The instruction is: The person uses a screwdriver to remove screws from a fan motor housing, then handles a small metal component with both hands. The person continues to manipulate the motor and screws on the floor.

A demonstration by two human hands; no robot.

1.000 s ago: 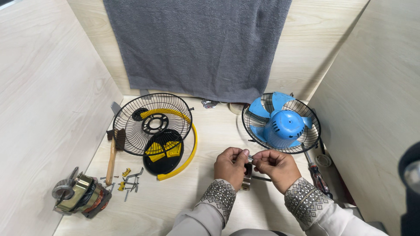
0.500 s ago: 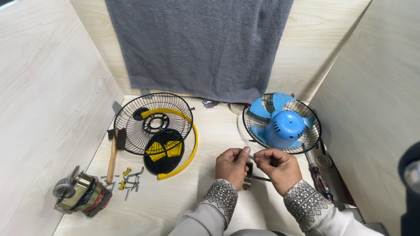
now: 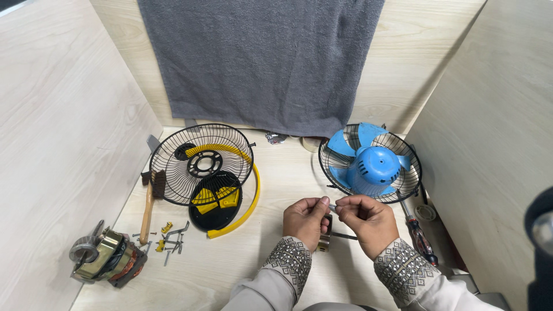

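Note:
My left hand (image 3: 305,220) and my right hand (image 3: 364,220) meet near the front middle of the wooden table (image 3: 271,190). Both pinch a small metal part (image 3: 333,208) between their fingertips. A small brass-coloured piece (image 3: 323,242) and a thin dark rod (image 3: 344,235) show just below the hands; whether they are held I cannot tell. Just beyond my right hand stands a black wire fan guard (image 3: 403,184) with a blue fan blade and hub (image 3: 370,164) in it.
At the left lie a second black wire guard (image 3: 196,144), a yellow ring (image 3: 249,201), a black and yellow disc (image 3: 216,200), a wooden-handled hammer (image 3: 148,201), loose screws (image 3: 167,239) and a fan motor (image 3: 103,258). A red-handled screwdriver (image 3: 419,236) lies right. A grey towel (image 3: 259,57) hangs behind.
My hands have stayed together over the same spot, with only small finger movement on the metal part. Nothing else on the table has moved.

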